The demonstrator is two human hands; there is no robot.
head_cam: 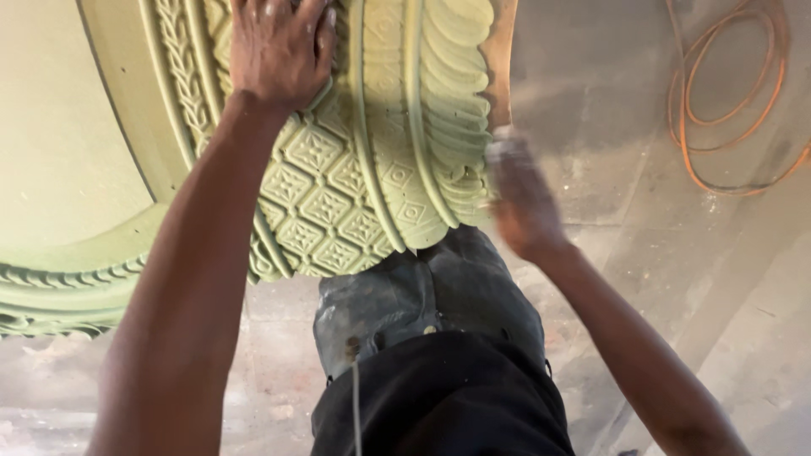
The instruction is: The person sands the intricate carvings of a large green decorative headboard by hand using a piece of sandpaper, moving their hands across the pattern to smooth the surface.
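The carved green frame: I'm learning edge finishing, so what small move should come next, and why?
Probably another short stroke down the outer scalloped edge. The left hand lies flat on the carved green frame, steadying it, while the blurred right hand presses something pale, too blurred to identify, against that edge.

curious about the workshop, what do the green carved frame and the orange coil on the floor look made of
Carved frame: probably wood or a moulded composite under matte pale green paint or primer; its crisp relief is evenly coated, with a bare brown edge top right. Orange coil: looks like plastic-sheathed cable or hose, smooth and looped.
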